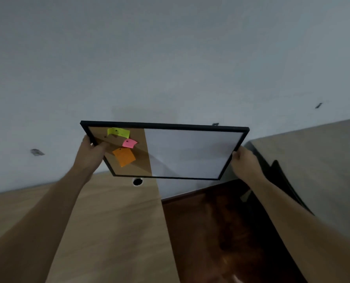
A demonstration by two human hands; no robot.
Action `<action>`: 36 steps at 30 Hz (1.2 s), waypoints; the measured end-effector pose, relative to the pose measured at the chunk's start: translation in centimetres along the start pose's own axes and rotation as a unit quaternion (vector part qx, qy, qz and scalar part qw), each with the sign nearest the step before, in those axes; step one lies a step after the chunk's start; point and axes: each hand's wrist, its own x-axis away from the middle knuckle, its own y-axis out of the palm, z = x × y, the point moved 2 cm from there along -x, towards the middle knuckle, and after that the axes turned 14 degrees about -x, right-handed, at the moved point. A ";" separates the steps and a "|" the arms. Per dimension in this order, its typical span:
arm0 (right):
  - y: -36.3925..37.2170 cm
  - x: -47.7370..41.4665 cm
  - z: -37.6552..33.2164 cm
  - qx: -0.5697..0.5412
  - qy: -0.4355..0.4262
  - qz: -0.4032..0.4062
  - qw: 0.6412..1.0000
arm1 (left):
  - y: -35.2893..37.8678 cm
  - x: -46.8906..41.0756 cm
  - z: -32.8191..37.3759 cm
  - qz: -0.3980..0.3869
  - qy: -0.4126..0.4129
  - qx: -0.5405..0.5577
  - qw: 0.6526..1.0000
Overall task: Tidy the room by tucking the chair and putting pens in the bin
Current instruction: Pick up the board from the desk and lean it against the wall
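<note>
A black-framed combination board (190,152) is held up in front of the pale wall (170,58), tilted so its top edge leans away. The hands are well apart, one at each end. The left hand (90,152) grips the left edge of the frame, fingers curled round it beside the cork half (138,170). The right hand (245,162) grips the frame's right edge near its lower corner, fingers curled against it.

Three sticky notes are pinned to the cork: a yellow note (118,132) at the top, a pink note (129,143) just below and to its right, and an orange note (124,157) under both. The right half of the board is plain whiteboard.

Below the board lies a light wooden bench (113,221) set against the wall, with a round cable hole (137,181) just under the board's lower edge. To the right of the bench is dark reddish-brown floor (206,231). Further right stands a grey surface (323,160) with a dark, blurred object (280,180) leaning at its near side; what it is cannot be told. Where the chair, the pens and the bin lie cannot be told from this view.
</note>
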 end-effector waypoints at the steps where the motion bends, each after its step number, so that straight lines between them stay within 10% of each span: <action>1: -1.6 -0.2 0.8 -0.006 -0.005 0.001 1.000 | 1.0 1.0 1.2 0.003 0.005 -0.005 1.000; 16: -23.1 -6.1 7.9 -0.104 -0.042 0.010 0.994 | 13.6 8.5 10.7 0.085 -0.003 -0.025 0.996; 36: -31.2 -21.1 20.1 -0.153 0.043 0.049 0.986 | 37.4 0.2 16.4 0.002 -0.010 -0.008 1.000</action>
